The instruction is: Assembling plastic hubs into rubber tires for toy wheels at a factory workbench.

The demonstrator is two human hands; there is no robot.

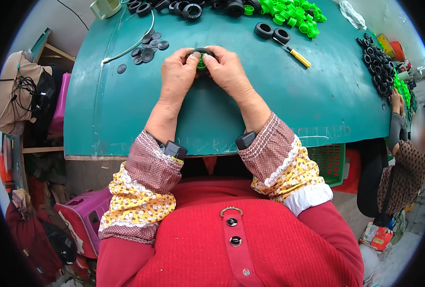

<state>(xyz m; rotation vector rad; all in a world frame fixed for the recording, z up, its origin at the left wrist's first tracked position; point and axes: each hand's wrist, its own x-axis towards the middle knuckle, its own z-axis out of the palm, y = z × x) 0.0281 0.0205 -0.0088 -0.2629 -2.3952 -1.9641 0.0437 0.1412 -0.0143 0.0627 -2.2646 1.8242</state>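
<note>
Near the middle of the green tabletop, my two hands hold a small toy wheel between them. Its bright green plastic hub [201, 64] faces me, with a black rubber tire [203, 50] around its far side. My left hand [179, 71] grips the left side, thumb pressed at the tire and hub. Opposite it, my right hand [227, 71] closes on the right side with its thumb on the rim. The fingers hide the wheel's sides, so I cannot tell whether the tire is fully seated on the hub.
Flat black discs [147, 55] lie left of my hands beside a curved pale tube [135, 47]. Black tires [192, 12] and green hubs [293, 13] are heaped at the back. A yellow-handled screwdriver [299, 58] touches two loose tires [264, 30]. At right, a co-worker [404, 167] sits by another tire heap [376, 67].
</note>
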